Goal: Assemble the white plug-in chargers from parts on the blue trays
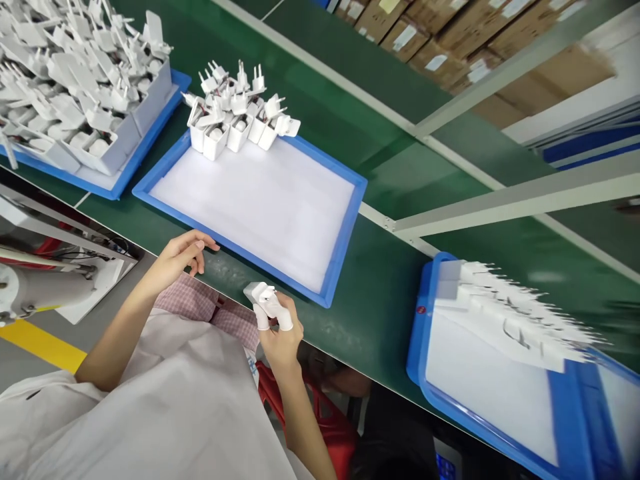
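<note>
- Held piece: at my remote view, a small, white, box-shaped plastic housing [259,291] is held over the front edge of the smooth green counter [367,280], just outside the near edge of a blue-rimmed, white-lined rectangular tray [343,240].
- Right hand [283,343]: closed in a pinch on this housing; white, sleeve-like covers [285,321] appear to sheathe two digits.
- Left hand [184,256]: fingers loosely curled, gripping nothing that I can see, beside the tray's near edge, toward its left corner.
- Handling: I judge the housing light and stiff, its shell smooth and perhaps slippery; any pins or wires would be the fragile parts. I favour a hold on the broad flat sides.
- Surroundings: white plastic plug units with two metal pins [240,103] cluster on the tray near its far left corner.
- Hidden or unclear: the housing's underside lies behind the digits, and I cannot tell whether it has pins or wiring. The large heap of white plastic units [75,87] is cut off at the left; the row of white pinned units [500,320] at the right looks stretched, its pins hard to count.
</note>
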The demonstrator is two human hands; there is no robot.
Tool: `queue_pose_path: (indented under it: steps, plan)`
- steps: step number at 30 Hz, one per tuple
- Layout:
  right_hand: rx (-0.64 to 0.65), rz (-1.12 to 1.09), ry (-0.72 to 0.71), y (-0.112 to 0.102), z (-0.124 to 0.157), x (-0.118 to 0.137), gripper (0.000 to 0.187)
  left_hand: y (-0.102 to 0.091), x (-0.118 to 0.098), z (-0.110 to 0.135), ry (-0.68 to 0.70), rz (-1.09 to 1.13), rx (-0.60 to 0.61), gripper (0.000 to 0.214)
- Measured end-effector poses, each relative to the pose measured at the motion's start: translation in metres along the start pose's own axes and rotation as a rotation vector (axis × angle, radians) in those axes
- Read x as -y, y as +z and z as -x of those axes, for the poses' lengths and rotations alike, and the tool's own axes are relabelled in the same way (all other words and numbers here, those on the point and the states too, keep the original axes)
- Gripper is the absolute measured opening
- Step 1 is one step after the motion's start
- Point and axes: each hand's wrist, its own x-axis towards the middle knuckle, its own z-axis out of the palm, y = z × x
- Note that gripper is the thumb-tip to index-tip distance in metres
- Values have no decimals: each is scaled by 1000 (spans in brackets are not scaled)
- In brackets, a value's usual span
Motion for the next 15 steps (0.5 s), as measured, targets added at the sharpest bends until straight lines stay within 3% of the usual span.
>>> queue_pose_path:
  steps: [2, 4, 7, 10, 12, 15]
  plan:
    - [19, -53, 40, 6, 0, -5, 17, 3, 0, 4, 39, -124, 42, 31]
    - [-40, -242, 230, 8, -2, -1, 11, 13, 1, 11, 122, -293, 139, 31]
    - [-204, -786, 818, 9, -7, 18, 21, 42, 1, 23, 311, -465, 310, 59]
    - [-308, -1251, 1316, 9, -17, 40, 31, 73, -1, 27, 502, -441, 335, 79]
    - [-270, -1453, 1474, 7, -24, 49, 24, 88, -5, 23, 581, -404, 299, 77]
    - [-214, -1622, 1510, 3, -29, 57, 11, 100, -14, 13, 568, -374, 299, 72]
